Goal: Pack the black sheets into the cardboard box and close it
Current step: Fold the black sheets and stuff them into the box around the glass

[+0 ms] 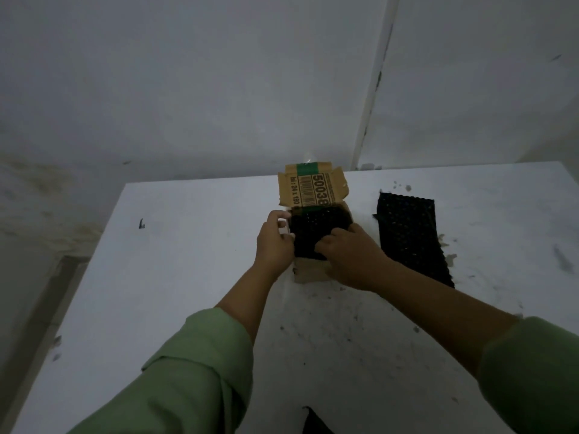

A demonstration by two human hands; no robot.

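Head view: small brown cardboard box (316,270) sits mid-table on the white scuffed tabletop (188,261), lid flap (311,187) up at 12 o'clock, printed label and green tape showing, long axis running 6–12. Black perforated sheets (316,230) fill the box opening, long axis same as the box. Left hand (274,242) at the box's 9 o'clock edge, fingers curled round the sheet stack's side. Right hand (347,249) at 4 o'clock, fingers curled onto the stack's near corner. Loose black dotted sheet (410,233) lies flat at 3 o'clock of the box, just beside it, long axis roughly 11–5. Green sleeves (194,364) on both arms.
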